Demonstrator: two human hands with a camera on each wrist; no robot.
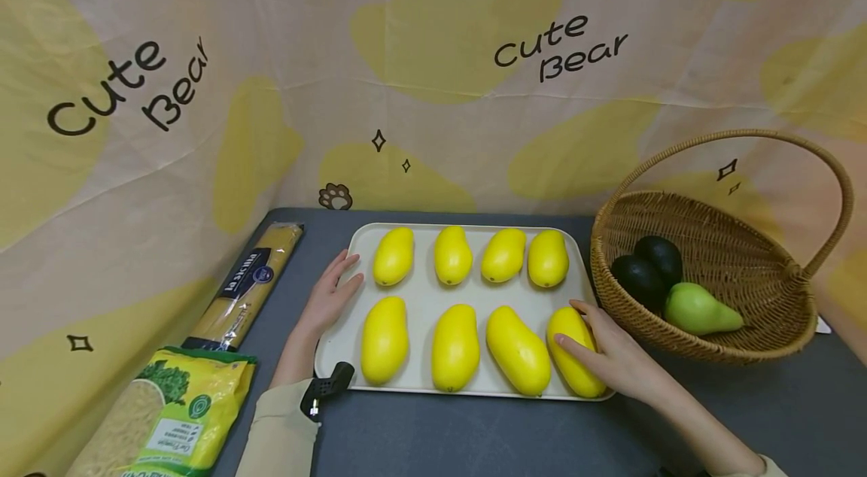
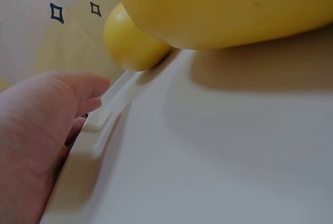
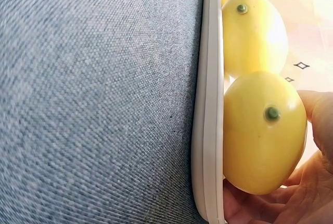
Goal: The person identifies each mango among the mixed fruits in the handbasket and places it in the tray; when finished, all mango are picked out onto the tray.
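A white rectangular tray [image 1: 420, 296] holds several yellow mangoes in two rows. My right hand [image 1: 619, 353] grips the mango [image 1: 576, 356] at the near right corner, thumb on its left side and fingers round the far right side. The right wrist view shows this mango [image 3: 263, 135] stem end on, partly cupped by the hand [image 3: 307, 182]. At the tray's left rim rests my left hand [image 1: 332, 296], its fingers relaxed. In the left wrist view that hand [image 2: 47, 125] lies along the rim [image 2: 99, 125], its lower fingers partly hidden, apart from the mangoes.
A wicker basket [image 1: 704, 214] with a tall handle stands right of the tray, holding two dark avocados [image 1: 640, 281] and a green pear [image 1: 701, 309]. Left lie a spaghetti pack [image 1: 250, 285] and a yellow-green food bag [image 1: 176, 417]. A printed cloth [image 1: 440, 86] hangs behind.
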